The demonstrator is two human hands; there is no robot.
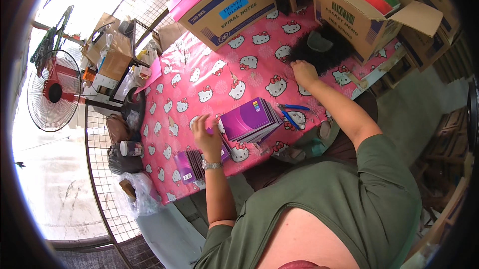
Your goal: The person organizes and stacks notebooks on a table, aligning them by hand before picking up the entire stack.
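My right hand [304, 73] reaches across the table to the left edge of a black, bristly heap [329, 52] with a rounded grey-green patch on top. Its fingers are drawn together there; whatever is between them is too small to make out. My left hand [206, 134], with a watch at the wrist, hovers over the near part of the table, fingers bent and apart. Just right of it lies a stack of purple notebooks [247, 119]. Below it is a row of more purple notebooks [189, 166], partly hidden by my wrist. Blue-handled pliers [292, 113] rest beside the stack.
Pink patterned cloth [217, 77] covers the table. Cardboard boxes [227, 12] stand along the far side, and an open carton [349, 17] is at the far right. A plastic bag [139, 194] hangs at the left edge, near a jar [130, 148]. A fan [54, 92] stands further left.
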